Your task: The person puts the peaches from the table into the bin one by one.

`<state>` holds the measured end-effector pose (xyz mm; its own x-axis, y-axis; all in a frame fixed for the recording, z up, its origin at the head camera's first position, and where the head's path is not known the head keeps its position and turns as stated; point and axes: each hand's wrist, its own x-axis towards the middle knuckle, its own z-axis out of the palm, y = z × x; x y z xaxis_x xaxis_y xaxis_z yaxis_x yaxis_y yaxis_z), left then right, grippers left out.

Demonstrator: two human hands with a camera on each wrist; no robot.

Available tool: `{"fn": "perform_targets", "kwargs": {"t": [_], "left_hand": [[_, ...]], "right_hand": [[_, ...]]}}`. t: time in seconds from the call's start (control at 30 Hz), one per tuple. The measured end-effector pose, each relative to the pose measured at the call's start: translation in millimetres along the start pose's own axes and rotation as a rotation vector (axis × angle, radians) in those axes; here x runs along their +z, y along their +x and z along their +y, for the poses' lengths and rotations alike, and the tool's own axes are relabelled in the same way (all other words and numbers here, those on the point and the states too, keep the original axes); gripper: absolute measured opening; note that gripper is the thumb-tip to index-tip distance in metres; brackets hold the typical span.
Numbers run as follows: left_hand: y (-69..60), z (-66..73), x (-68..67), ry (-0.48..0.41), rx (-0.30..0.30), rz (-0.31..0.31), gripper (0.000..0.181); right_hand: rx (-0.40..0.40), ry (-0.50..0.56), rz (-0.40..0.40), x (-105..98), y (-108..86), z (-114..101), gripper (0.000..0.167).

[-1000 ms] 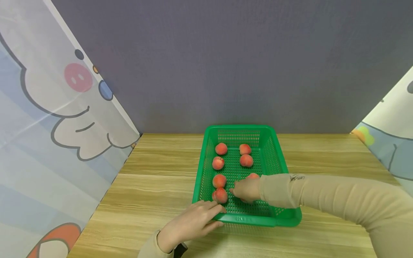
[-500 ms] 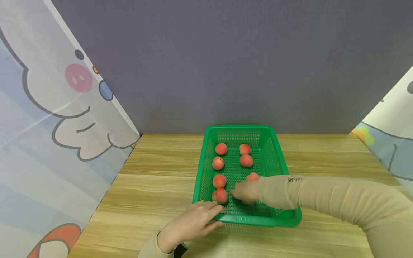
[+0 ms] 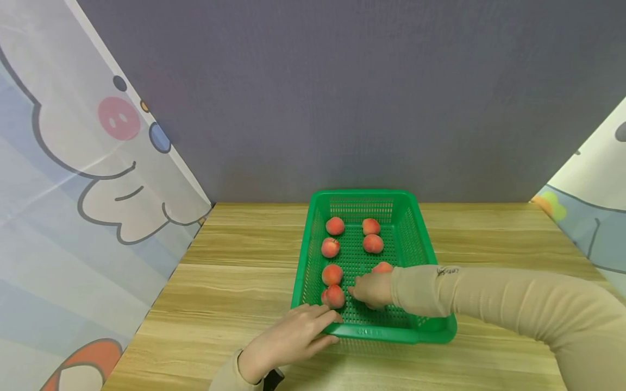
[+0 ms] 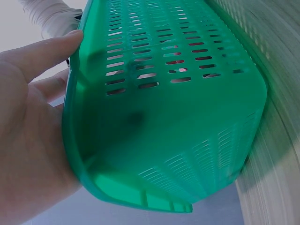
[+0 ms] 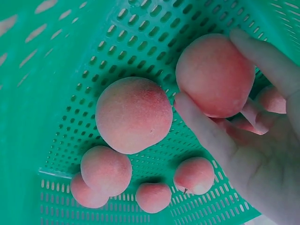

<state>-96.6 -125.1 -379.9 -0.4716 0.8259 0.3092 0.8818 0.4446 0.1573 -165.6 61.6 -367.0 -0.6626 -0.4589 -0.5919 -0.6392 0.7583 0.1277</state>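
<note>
A green plastic basket with slotted walls stands on the table, several peaches inside. My left hand grips its near left corner, fingers over the rim and thumb below; the left wrist view shows the basket wall close up. Inside, low in the near right part, is my right hand. In the right wrist view it holds a peach between thumb and fingers, close above the basket floor. Another peach lies just beside that one. A left row of peaches and two at far right rest on the floor.
The basket stands on a wood-grain table, its far end near a grey backdrop. Printed cartoon cloths hang at left and right. My right sleeve crosses above the basket's right wall.
Almost nothing differs. The right hand and forearm have shifted very slightly downward in the view since a second ago; the left hand, basket and loose peaches look the same.
</note>
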Motion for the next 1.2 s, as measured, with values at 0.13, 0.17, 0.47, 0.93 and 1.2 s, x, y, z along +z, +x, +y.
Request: {"fn": "perform_targets", "kwargs": {"t": [0.13, 0.17, 0.47, 0.93, 1.2], "left_hand": [[-0.4, -0.2, 0.3, -0.002, 0.000, -0.001, 0.023], [-0.5, -0.2, 0.3, -0.002, 0.000, -0.003, 0.023], [-1.2, -1.2, 1.1, -0.002, 0.002, -0.006, 0.024], [-1.2, -1.2, 0.8, 0.015, 0.011, -0.001, 0.024], [-1.2, -1.2, 0.5, 0.023, 0.011, -0.001, 0.024]], "right_hand": [[-0.002, -0.014, 0.002, -1.5, -1.2, -0.8, 0.058], [-0.011, -0.021, 0.009, -1.8, -1.8, -0.8, 0.058], [-0.066, -0.057, 0.042, -4.3, -6.0, 3.9, 0.059], [-0.135, 0.030, 0.185, -17.7, -24.9, 15.3, 0.059], [-0.167, 0.159, 0.283, -27.7, -36.1, 30.4, 0.059]]}}
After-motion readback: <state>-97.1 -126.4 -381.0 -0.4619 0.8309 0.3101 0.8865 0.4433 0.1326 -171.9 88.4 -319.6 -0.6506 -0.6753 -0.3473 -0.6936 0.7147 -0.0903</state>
